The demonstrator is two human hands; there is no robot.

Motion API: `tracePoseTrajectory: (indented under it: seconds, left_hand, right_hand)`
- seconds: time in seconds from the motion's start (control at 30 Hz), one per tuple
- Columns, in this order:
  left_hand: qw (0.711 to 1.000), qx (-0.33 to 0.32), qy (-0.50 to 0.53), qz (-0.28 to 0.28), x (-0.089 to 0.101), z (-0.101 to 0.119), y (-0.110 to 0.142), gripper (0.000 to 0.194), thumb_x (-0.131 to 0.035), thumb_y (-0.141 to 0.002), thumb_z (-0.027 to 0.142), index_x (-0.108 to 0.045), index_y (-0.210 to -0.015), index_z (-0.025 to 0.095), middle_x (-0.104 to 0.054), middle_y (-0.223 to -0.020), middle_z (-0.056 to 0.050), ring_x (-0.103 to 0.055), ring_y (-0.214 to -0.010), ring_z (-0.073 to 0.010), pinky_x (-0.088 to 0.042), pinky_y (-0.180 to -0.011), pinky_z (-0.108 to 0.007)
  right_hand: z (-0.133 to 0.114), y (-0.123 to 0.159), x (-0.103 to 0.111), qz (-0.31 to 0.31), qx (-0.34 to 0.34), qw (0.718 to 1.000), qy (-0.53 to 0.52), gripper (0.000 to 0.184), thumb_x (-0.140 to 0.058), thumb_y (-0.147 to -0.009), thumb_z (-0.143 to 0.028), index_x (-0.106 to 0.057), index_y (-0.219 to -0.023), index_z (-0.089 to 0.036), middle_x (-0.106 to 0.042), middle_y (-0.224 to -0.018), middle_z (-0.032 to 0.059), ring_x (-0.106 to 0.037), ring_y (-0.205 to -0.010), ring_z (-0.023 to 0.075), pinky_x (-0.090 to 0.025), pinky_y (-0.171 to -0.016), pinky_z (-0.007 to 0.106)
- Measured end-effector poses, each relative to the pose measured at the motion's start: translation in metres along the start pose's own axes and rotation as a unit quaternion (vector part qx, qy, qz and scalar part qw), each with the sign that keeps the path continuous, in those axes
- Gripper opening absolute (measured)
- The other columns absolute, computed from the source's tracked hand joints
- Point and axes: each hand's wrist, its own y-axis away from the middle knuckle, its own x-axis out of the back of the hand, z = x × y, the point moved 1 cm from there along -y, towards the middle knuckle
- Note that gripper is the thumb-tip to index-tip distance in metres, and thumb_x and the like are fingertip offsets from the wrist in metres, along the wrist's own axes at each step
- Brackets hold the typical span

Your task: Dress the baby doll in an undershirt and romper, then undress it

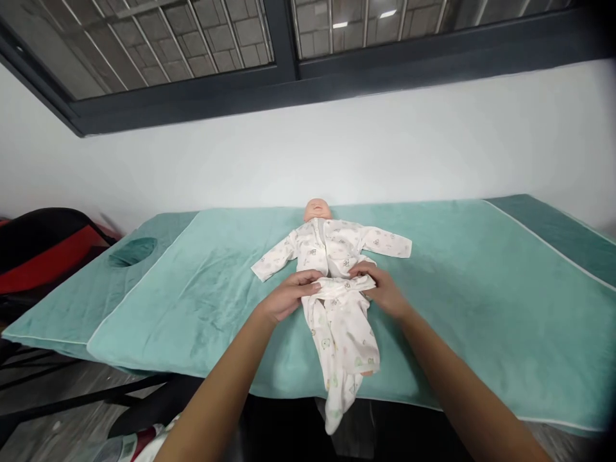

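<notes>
A baby doll (317,209) lies on its back on a teal towel (462,282), head toward the wall. It wears a white printed top (332,245) with sleeves spread out, and white printed trousers (342,337) whose legs hang over the near edge. My left hand (289,295) grips the trousers' waistband on the left side of the doll's waist, fingers curled into the cloth. At the right side of the waist, my right hand (380,287) pinches the same waistband.
The towel covers a padded table (553,232) set against a white wall under a dark-framed window. A round face hole (132,251) shows at the table's left end. A black and red chair (43,247) stands at far left.
</notes>
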Motion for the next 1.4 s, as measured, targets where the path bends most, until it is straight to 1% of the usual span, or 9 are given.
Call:
tracePoseTrajectory:
  seconds: [0.2,0.4,0.53,0.67,0.83,0.93,1.1,1.23,1.4]
  left_hand:
    - [0.988,-0.085,0.075,0.102,-0.013,-0.002,-0.035,0.031,-0.076,-0.072,0.042,-0.062,-0.087,0.018,-0.06,-0.08,-0.001,-0.055,-0.07,-0.0128,-0.044,-0.066,-0.024]
    - [0.971,-0.089,0.052,0.214,-0.01,-0.012,-0.026,0.031,-0.071,-0.077,0.047,-0.058,-0.079,0.019,-0.053,-0.071,0.002,-0.047,-0.064,-0.0109,-0.04,-0.06,-0.023]
    - [0.988,-0.025,-0.027,0.151,-0.003,-0.023,0.0,0.035,-0.069,-0.078,0.053,-0.06,-0.08,0.019,-0.049,-0.063,0.003,-0.043,-0.057,-0.0103,-0.034,-0.053,-0.022]
    - [0.99,-0.003,-0.111,0.087,-0.013,-0.02,0.011,0.032,-0.074,-0.072,0.045,-0.067,-0.089,0.019,-0.064,-0.081,-0.002,-0.057,-0.078,-0.0185,-0.047,-0.067,-0.026]
    - [0.954,-0.06,-0.019,0.293,-0.026,-0.013,-0.001,0.027,-0.057,-0.086,0.044,-0.063,-0.098,0.021,-0.065,-0.087,-0.001,-0.058,-0.075,-0.0159,-0.048,-0.068,-0.026]
    - [0.946,-0.081,-0.021,0.314,-0.034,-0.008,-0.01,0.03,-0.054,-0.09,0.048,-0.063,-0.099,0.021,-0.066,-0.09,-0.001,-0.058,-0.077,-0.0154,-0.048,-0.071,-0.026]
    - [0.951,-0.066,-0.023,0.302,-0.043,-0.006,-0.009,0.038,-0.055,-0.088,0.055,-0.064,-0.095,0.019,-0.066,-0.086,-0.003,-0.06,-0.078,-0.0174,-0.048,-0.071,-0.027]
    - [0.968,-0.035,0.02,0.248,-0.04,-0.009,0.005,0.042,-0.059,-0.087,0.054,-0.066,-0.106,0.017,-0.07,-0.093,-0.005,-0.063,-0.082,-0.019,-0.049,-0.071,-0.028]
    - [0.967,-0.031,0.018,0.253,-0.038,-0.01,0.011,0.045,-0.059,-0.087,0.055,-0.067,-0.108,0.017,-0.072,-0.096,-0.006,-0.064,-0.086,-0.0197,-0.049,-0.079,-0.029]
  right_hand:
    - [-0.055,-0.051,-0.001,-0.246,-0.069,0.966,0.043,0.031,-0.075,-0.073,-0.036,-0.074,-0.102,-0.025,-0.073,-0.094,0.0015,-0.065,-0.084,0.023,-0.05,-0.068,0.029]
    - [-0.015,-0.075,-0.038,-0.141,-0.164,0.97,-0.111,0.02,-0.07,-0.073,-0.033,-0.058,-0.066,-0.018,-0.053,-0.063,-0.0032,-0.047,-0.058,0.0111,-0.034,-0.053,0.022]
    - [0.006,-0.065,-0.04,-0.081,-0.194,0.934,-0.289,0.031,-0.071,-0.072,-0.027,-0.042,-0.063,-0.02,-0.035,-0.058,-0.0076,-0.029,-0.051,0.0065,-0.023,-0.047,0.02]
    - [-0.006,-0.058,-0.036,-0.106,-0.177,0.929,-0.307,0.026,-0.072,-0.073,-0.026,-0.047,-0.069,-0.02,-0.042,-0.063,-0.007,-0.033,-0.052,0.0069,-0.025,-0.048,0.019]
    - [-0.027,-0.055,-0.031,-0.334,-0.133,0.895,-0.266,0.023,-0.064,-0.083,-0.04,-0.062,-0.094,-0.02,-0.06,-0.069,-0.0037,-0.047,-0.052,0.0097,-0.039,-0.052,0.022]
    - [-0.033,-0.052,-0.034,-0.434,-0.099,0.866,-0.227,0.031,-0.062,-0.083,-0.049,-0.064,-0.083,-0.018,-0.062,-0.065,-0.0009,-0.051,-0.053,0.0121,-0.042,-0.055,0.025]
    - [-0.027,-0.043,-0.052,-0.248,-0.141,0.956,-0.065,0.016,-0.074,-0.072,-0.032,-0.066,-0.071,-0.019,-0.065,-0.067,-0.0011,-0.056,-0.063,0.0155,-0.042,-0.057,0.025]
    - [-0.017,-0.042,-0.056,-0.146,-0.17,0.964,-0.146,0.016,-0.06,-0.081,-0.027,-0.067,-0.07,-0.018,-0.063,-0.061,-0.0019,-0.057,-0.06,0.0153,-0.046,-0.061,0.026]
    - [-0.014,-0.045,-0.046,-0.251,-0.137,0.933,-0.219,0.026,-0.068,-0.082,-0.041,-0.068,-0.092,-0.016,-0.067,-0.081,0.0004,-0.06,-0.076,0.0164,-0.048,-0.071,0.027]
